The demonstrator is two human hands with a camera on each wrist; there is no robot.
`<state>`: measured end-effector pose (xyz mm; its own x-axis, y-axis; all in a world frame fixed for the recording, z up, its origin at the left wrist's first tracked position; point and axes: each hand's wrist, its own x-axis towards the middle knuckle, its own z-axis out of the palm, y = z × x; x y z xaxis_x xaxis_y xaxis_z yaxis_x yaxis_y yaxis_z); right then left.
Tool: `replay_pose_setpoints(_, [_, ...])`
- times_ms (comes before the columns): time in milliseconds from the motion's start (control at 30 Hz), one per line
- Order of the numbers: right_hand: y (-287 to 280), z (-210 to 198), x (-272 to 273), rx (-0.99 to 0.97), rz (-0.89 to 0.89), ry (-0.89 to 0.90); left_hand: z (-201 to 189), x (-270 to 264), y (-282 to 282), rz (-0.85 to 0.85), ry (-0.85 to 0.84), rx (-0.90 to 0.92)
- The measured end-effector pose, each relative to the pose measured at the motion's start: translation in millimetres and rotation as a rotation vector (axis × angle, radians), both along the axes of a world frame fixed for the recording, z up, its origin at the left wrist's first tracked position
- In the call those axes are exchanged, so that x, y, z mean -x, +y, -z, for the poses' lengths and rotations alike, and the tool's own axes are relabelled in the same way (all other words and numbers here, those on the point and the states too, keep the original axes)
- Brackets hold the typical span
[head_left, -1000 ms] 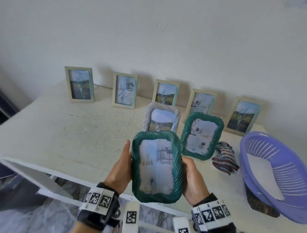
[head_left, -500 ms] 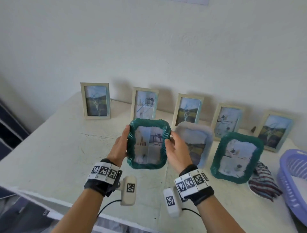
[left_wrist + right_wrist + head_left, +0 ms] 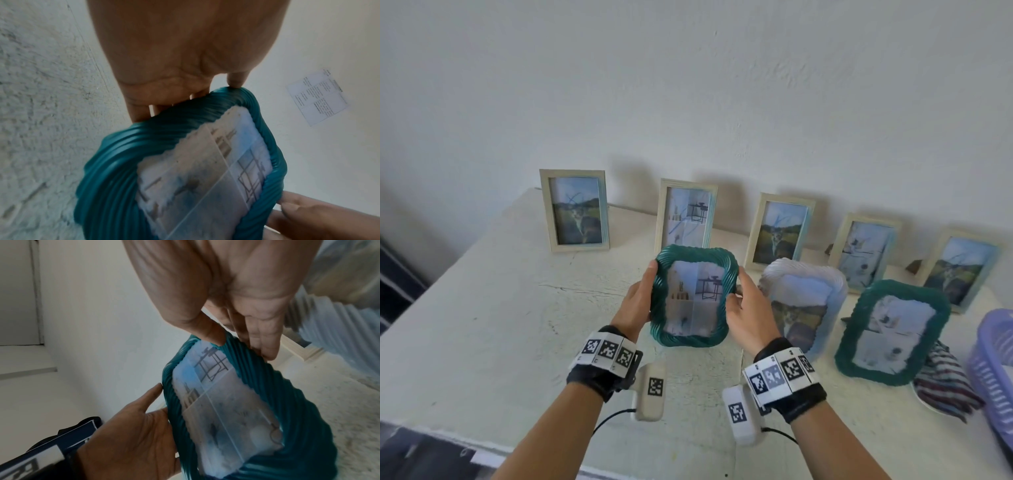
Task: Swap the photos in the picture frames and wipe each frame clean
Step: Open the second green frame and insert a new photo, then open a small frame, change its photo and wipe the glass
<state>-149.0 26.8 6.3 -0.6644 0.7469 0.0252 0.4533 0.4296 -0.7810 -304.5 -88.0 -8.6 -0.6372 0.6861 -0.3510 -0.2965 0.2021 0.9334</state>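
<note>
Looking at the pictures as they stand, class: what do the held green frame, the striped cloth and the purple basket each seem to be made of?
Green frame: likely moulded plastic, semi-glossy; its twisted ridges catch highlights. Its window looks like a clear sheet, since it shows glare.
Striped cloth: soft woven fabric, matt; it lies crumpled in folds.
Purple basket: probably plastic, smooth; its wall has evenly moulded slots.

wooden frames: 5 | green ribbed frames: 2 | white ribbed frame: 1 | striped cloth: 1 | purple basket: 1 | hands: 2
</note>
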Motion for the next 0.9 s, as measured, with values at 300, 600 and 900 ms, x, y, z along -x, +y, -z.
replay_pose_setpoints(300, [-23.3,-41.6,-45.3,-0.045,-0.092,0.103,-3.9,-11.8,-29.6,-0.08,0.602,0.056])
replay_pose_setpoints(600, [7.0,-82.0,-130.5,0.054,-0.077,0.236,-69.8,-102.8,5.8,-0.071,0.789,-0.27])
replay_pose_setpoints(900, [124.7,-114.8,-259.0,0.008,0.184,0.354,-108.3,-240.3,153.8,0.318,0.601,-0.419])
